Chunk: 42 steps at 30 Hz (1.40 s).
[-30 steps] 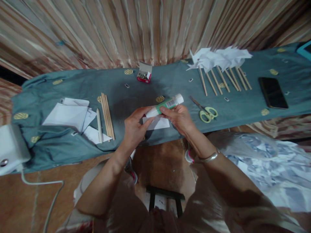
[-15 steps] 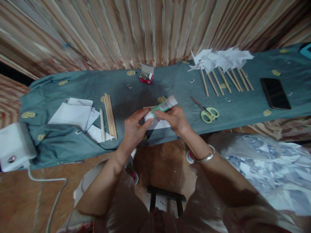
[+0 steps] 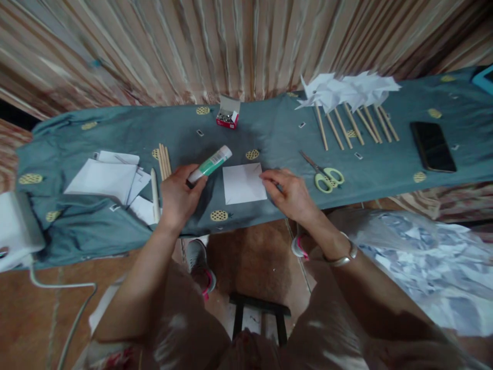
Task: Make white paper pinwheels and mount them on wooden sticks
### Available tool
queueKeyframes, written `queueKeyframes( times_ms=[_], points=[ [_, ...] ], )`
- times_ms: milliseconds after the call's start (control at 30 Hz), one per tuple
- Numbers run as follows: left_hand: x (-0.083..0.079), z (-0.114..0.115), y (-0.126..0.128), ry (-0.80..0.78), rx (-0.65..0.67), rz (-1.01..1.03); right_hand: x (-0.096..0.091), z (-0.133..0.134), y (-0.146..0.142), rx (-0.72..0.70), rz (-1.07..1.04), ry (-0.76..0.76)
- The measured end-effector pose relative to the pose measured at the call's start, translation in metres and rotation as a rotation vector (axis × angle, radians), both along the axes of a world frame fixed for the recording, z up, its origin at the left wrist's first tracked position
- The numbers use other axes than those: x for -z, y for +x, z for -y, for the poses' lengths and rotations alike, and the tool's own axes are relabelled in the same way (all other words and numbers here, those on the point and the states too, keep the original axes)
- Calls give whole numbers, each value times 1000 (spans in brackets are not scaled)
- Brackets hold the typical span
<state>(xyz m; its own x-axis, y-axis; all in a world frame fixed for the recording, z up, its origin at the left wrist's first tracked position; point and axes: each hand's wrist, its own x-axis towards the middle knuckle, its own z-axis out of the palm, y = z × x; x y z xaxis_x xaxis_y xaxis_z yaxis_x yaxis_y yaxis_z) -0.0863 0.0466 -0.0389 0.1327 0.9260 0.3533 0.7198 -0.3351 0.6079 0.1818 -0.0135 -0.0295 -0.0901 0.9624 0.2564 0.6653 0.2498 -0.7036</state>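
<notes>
Glue stick [image 3: 215,162]: one; held tilted over the worktop [image 3: 269,128], left of the paper square. Judged light, stiff and smooth; best gripped round the barrel.
Paper square [image 3: 243,183]: one; laid flat between the hands. Judged very light, thin and easily creased; best taken by an edge.
Left hand [image 3: 178,198]: fingers curled round the glue stick's lower end.
Right hand [image 3: 290,194]: fingers drawn together at the paper's right edge; whether any is pinched cannot be told.
Loose sticks [image 3: 165,160]: three or four, partly hidden by the left hand.
White pen-shaped tool [image 3: 154,192]: one.
Scissors [image 3: 327,178]: one pair.
Paper pile [image 3: 102,180]: overlapped; not countable.
Red box [image 3: 228,119]: one, lid raised.
Paper pinwheels [image 3: 346,92]: overlapped; about seven sticks shown.
Phone [image 3: 432,146]: one.
</notes>
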Motion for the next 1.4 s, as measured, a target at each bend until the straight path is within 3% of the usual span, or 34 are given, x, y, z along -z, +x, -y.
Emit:
queueKeyframes(
  times_ms=[100,200,367,433,767,933,1100,1400],
  points=[
    [-1,-3,-7,59,43,-98,4,8,2,-84,116,51],
    [-5,7,3,157,100,-151,8,10,1,-112,149,70],
    [-2,37,40,176,426,-243,9,11,0,-105,171,85],
    [2,44,50,171,484,-290,9,11,1,-104,176,85],
    [3,44,60,322,523,-326,6,14,6,-109,73,13],
    [-1,54,60,320,554,-261,1,20,13,-85,-133,-156],
    [-2,67,57,267,597,-213,-10,27,20,-162,-278,-314],
    [2,66,58,180,600,-92,-6,29,20,-137,-209,-253]
  ],
)
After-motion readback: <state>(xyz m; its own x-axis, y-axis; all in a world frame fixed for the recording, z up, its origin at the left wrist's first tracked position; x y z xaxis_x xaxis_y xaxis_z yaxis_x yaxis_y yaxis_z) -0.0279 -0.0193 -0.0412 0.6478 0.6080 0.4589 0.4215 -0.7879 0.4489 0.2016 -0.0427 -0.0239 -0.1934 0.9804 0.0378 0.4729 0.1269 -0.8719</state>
